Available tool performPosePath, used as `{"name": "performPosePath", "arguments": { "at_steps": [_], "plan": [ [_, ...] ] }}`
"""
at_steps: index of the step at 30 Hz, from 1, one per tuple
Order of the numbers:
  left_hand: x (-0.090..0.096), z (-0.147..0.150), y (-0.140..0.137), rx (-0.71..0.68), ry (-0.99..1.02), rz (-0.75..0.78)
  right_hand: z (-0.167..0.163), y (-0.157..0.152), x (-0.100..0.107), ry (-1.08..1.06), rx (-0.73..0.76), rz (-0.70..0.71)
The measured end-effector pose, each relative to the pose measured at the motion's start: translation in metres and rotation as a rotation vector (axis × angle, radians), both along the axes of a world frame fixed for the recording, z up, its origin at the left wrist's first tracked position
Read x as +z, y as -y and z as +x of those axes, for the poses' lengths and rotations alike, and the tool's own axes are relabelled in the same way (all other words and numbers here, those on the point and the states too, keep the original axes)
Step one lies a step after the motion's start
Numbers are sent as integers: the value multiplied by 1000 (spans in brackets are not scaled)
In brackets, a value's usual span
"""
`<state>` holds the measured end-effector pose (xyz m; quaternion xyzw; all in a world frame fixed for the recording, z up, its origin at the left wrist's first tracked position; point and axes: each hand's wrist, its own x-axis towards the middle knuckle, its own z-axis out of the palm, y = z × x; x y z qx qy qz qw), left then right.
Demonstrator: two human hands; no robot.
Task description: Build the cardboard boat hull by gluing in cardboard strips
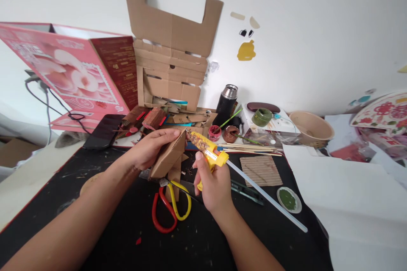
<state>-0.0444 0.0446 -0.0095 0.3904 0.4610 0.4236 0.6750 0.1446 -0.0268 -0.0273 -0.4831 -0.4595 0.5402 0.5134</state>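
Note:
My left hand (155,146) grips a folded piece of brown cardboard (168,156), tilted up above the mat. In my right hand (214,182) is a yellow hot glue gun (206,148), its stained nozzle end at the cardboard's upper right edge. A long translucent glue stick (267,197) juts from the gun's back toward the lower right. Below the cardboard lie scissors (165,216) with one red and one yellow handle loop; their blades are mostly hidden. A flat cardboard strip (174,178) lies under them.
Behind my hands stand a black flask (224,106), paint jars (231,133) and cardboard scraps (187,117). A large pink box (73,72) rises at left beside a phone (103,132). To the right are corrugated cardboard (260,170), a lid of green paint (288,200) and a bowl (311,127).

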Motion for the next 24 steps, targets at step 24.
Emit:
{"name": "performPosePath", "arguments": {
  "at_steps": [24],
  "plan": [
    [3,2,0,60,26,34,-1,2,-2,7,46,1]
  ]
}}
